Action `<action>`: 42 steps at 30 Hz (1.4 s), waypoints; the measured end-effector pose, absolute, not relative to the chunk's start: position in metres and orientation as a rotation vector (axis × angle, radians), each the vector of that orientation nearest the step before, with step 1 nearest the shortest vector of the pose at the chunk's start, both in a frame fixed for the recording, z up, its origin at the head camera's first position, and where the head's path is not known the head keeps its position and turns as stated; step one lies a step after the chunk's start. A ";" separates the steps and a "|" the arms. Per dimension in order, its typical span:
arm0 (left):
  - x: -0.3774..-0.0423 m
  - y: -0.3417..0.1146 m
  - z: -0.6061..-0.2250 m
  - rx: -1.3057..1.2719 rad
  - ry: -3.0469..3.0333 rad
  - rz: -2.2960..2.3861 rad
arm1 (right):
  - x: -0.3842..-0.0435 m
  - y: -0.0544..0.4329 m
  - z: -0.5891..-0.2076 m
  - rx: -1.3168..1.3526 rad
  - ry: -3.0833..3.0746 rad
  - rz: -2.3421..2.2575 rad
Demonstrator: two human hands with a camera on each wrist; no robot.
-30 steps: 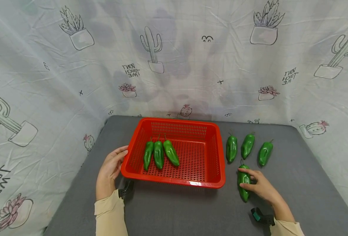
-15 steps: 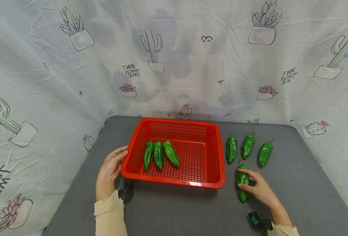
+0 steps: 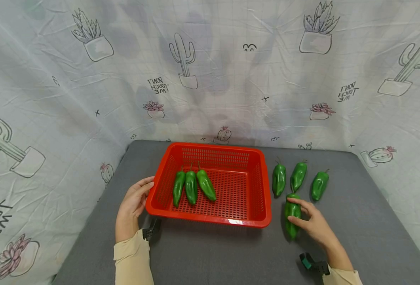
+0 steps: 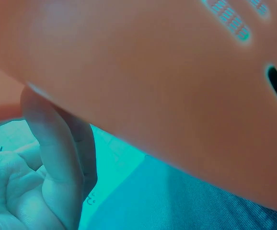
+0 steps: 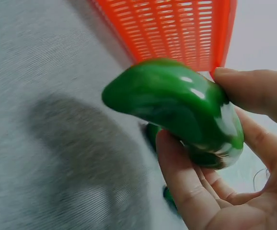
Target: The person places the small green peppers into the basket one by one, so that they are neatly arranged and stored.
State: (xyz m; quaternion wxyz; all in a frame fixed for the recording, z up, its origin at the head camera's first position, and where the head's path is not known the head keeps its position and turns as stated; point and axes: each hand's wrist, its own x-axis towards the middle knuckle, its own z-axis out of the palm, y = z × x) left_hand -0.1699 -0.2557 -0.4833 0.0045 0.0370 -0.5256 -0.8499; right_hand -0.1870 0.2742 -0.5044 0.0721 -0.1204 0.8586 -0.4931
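A red plastic basket [image 3: 213, 218] stands mid-table, three green peppers [image 3: 191, 187] lying side by side in its left half. At its left rim is my left hand [image 3: 133, 202], bent fingers holding the edge; in the left wrist view the fingers [image 4: 57, 143] tuck under the rim, and the thumb's hold is hidden. To the right of the basket, my right hand [image 3: 313, 221] pinches a green pepper [image 3: 292, 221] between thumb and fingers. The right wrist view shows this pepper [image 5: 177, 103] raised off the cloth, its shadow apart from it.
Beyond my right hand lie three more green peppers [image 3: 299, 176] on the grey table [image 3: 210, 257], right of the basket. A white printed curtain [image 3: 224, 79] surrounds the back and sides. Each wrist wears a dark strap [image 3: 314, 265].
My right hand has lifted the pepper off the table, shifting it slightly left and then away from me. The left hand and basket stay in place.
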 end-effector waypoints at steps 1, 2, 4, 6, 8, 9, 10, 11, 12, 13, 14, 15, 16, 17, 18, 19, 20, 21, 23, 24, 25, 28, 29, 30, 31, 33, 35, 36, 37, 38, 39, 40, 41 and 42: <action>-0.170 -0.256 -0.483 0.114 -1.640 -2.665 | -0.187 0.274 -0.502 -0.373 2.577 -1.496; -0.170 -0.255 -0.482 0.113 -1.632 -2.671 | -0.188 0.273 -0.499 -0.388 2.576 -1.509; -0.170 -0.255 -0.481 0.112 -1.616 -2.687 | -0.189 0.271 -0.495 -0.409 2.582 -1.531; -0.170 -0.255 -0.481 0.107 -1.602 -2.698 | -0.190 0.270 -0.491 -0.430 2.591 -1.555; -0.170 -0.255 -0.480 0.102 -1.596 -2.704 | -0.193 0.268 -0.487 -0.452 2.610 -1.568; -0.170 -0.255 -0.481 0.099 -1.595 -2.707 | -0.194 0.267 -0.485 -0.460 2.622 -1.569; -0.170 -0.255 -0.481 0.096 -1.596 -2.705 | -0.196 0.266 -0.484 -0.469 2.626 -1.577; -0.170 -0.255 -0.481 0.093 -1.599 -2.707 | -0.197 0.266 -0.481 -0.480 2.630 -1.584; -0.170 -0.255 -0.481 0.086 -1.597 -2.709 | -0.199 0.265 -0.479 -0.491 2.626 -1.597; -0.170 -0.255 -0.481 0.086 -1.600 -2.707 | -0.200 0.264 -0.477 -0.500 2.621 -1.612; -0.170 -0.255 -0.481 0.084 -1.601 -2.705 | -0.202 0.263 -0.474 -0.508 2.617 -1.625; -0.170 -0.255 -0.481 0.083 -1.602 -2.704 | -0.204 0.262 -0.471 -0.517 2.610 -1.642; -0.171 -0.255 -0.481 0.085 -1.604 -2.701 | -0.205 0.261 -0.469 -0.529 2.599 -1.661; -0.171 -0.255 -0.481 0.086 -1.604 -2.700 | -0.207 0.260 -0.466 -0.540 2.590 -1.677; -0.171 -0.255 -0.481 0.087 -1.604 -2.696 | -0.209 0.259 -0.462 -0.549 2.582 -1.686; -0.171 -0.255 -0.481 0.092 -1.607 -2.691 | -0.210 0.257 -0.459 -0.553 2.573 -1.694; -0.171 -0.255 -0.481 0.092 -1.605 -2.692 | -0.212 0.256 -0.456 -0.559 2.563 -1.702; -0.171 -0.255 -0.481 0.096 -1.607 -2.692 | -0.214 0.254 -0.453 -0.562 2.547 -1.710; -0.170 -0.255 -0.481 0.098 -1.606 -2.693 | -0.217 0.251 -0.446 -0.567 2.518 -1.719; -0.170 -0.255 -0.481 0.100 -1.608 -2.692 | -0.219 0.250 -0.443 -0.576 2.502 -1.726; -0.170 -0.255 -0.481 0.103 -1.609 -2.692 | -0.221 0.248 -0.439 -0.591 2.482 -1.739; -0.169 -0.255 -0.481 0.100 -1.609 -2.694 | -0.228 0.240 -0.430 -0.648 2.447 -1.758; -0.169 -0.255 -0.481 0.096 -1.608 -2.697 | -0.230 0.237 -0.427 -0.668 2.434 -1.765; -0.168 -0.255 -0.481 0.091 -1.607 -2.700 | -0.232 0.234 -0.424 -0.683 2.423 -1.770; -0.168 -0.255 -0.481 0.086 -1.604 -2.705 | -0.234 0.231 -0.421 -0.695 2.411 -1.775; -0.168 -0.255 -0.480 0.078 -1.600 -2.712 | -0.239 0.223 -0.415 -0.699 2.384 -1.776; -0.168 -0.255 -0.480 0.077 -1.600 -2.710 | -0.244 0.214 -0.410 -0.707 2.355 -1.781; -0.168 -0.255 -0.480 0.080 -1.602 -2.708 | -0.247 0.210 -0.408 -0.713 2.340 -1.780; -0.168 -0.255 -0.479 0.084 -1.605 -2.704 | -0.249 0.206 -0.407 -0.721 2.330 -1.776; -0.168 -0.254 -0.479 0.090 -1.609 -2.699 | -0.252 0.201 -0.406 -0.730 2.312 -1.777; -0.168 -0.254 -0.479 0.099 -1.612 -2.695 | -0.255 0.197 -0.405 -0.743 2.301 -1.774; -0.168 -0.254 -0.479 0.109 -1.617 -2.691 | -0.257 0.192 -0.405 -0.756 2.283 -1.777; -0.167 -0.254 -0.479 0.119 -1.620 -2.690 | -0.259 0.188 -0.404 -0.767 2.255 -1.786; -0.167 -0.254 -0.479 0.127 -1.622 -2.689 | -0.262 0.184 -0.404 -0.775 2.226 -1.797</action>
